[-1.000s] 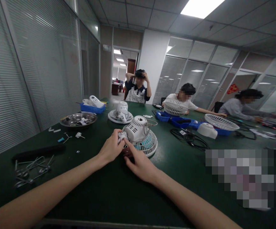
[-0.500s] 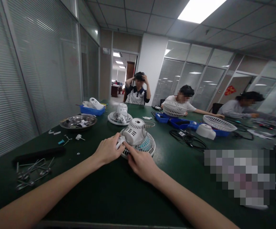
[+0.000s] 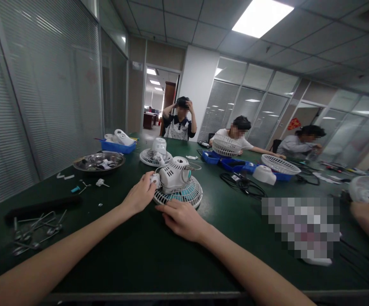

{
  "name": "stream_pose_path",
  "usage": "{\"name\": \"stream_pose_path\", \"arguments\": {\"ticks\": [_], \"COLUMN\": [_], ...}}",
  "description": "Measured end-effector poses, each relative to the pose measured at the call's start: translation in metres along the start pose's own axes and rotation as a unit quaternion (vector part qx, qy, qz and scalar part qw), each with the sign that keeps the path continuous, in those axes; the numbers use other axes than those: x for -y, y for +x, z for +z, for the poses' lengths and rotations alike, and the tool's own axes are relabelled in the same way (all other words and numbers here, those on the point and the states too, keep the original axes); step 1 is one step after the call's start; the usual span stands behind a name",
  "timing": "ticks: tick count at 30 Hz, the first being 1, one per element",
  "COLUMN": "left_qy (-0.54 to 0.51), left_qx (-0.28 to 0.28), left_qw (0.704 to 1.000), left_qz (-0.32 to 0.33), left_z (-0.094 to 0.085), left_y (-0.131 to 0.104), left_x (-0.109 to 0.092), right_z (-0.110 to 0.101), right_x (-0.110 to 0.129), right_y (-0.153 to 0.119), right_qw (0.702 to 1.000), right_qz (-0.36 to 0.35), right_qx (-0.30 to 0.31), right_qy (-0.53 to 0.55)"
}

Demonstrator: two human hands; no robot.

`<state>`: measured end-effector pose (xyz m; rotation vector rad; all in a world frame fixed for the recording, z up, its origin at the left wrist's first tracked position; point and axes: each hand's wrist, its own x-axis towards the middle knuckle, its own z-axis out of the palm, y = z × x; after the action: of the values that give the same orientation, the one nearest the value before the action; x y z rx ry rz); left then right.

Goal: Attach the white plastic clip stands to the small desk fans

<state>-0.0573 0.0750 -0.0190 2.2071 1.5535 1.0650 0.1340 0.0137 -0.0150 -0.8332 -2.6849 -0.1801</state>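
Note:
A small white fan [image 3: 184, 193] lies face down on the dark green table, its vented motor housing [image 3: 171, 176] upward and pale blue blades showing through the grille. My left hand [image 3: 139, 193] pinches the white pivot bracket [image 3: 155, 180] at the housing's left side. At the grille's near rim rests my right hand [image 3: 182, 216], index finger stretched out to the left and the other fingers loosely bent, with nothing visible in it. A second fan [image 3: 155, 157], also face down, sits just behind the first.
Left lie a metal bowl [image 3: 99, 162] of small parts, a blue tray [image 3: 118, 145] with white housings, a black bar [image 3: 44, 208] and bent metal rods [image 3: 39, 233]. Right are black cables [image 3: 243, 185], blue trays [image 3: 235, 164] and a white grille [image 3: 280, 164]. Several people sit around the table.
My right index finger has left the bracket, and that hand has dropped to the grille's near rim. My left hand has shifted its hold on the bracket, which sits turned differently. The view has swung slightly right.

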Motion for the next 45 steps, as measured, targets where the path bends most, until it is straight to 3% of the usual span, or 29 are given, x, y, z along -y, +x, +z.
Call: {"name": "stream_pose_path", "arguments": {"ticks": [7,13,18,25,31,36,45], "left_qy": [-0.058,0.023,0.11,0.168,0.09,0.06,0.119], "left_qx": [-0.015,-0.021,-0.037,-0.029,-0.013,-0.015,-0.007], "left_qw": [0.998,0.999,0.993,0.985,0.996,0.998,0.987], "left_qz": [0.018,0.027,0.03,0.017,-0.006,0.025,0.107], "left_z": [0.003,0.002,0.004,0.004,0.001,0.002,0.002], "left_y": [0.001,0.0,-0.003,-0.001,-0.003,-0.007,-0.011], "left_x": [0.004,-0.007,-0.016,-0.021,-0.014,-0.007,-0.015], "right_z": [0.003,0.002,0.0,-0.007,-0.009,-0.005,0.001], "right_x": [0.0,-0.011,-0.019,-0.017,-0.016,-0.022,-0.022], "right_y": [0.002,0.001,-0.001,0.006,0.028,0.042,0.031], "right_qw": [0.999,0.99,0.974,0.95,0.953,0.946,0.918], "right_qz": [0.016,0.114,0.195,0.221,0.245,0.242,0.266], "right_qx": [-0.036,-0.073,-0.108,-0.156,-0.139,-0.161,-0.18], "right_qy": [-0.006,-0.033,0.039,0.154,0.107,0.143,0.23]}}
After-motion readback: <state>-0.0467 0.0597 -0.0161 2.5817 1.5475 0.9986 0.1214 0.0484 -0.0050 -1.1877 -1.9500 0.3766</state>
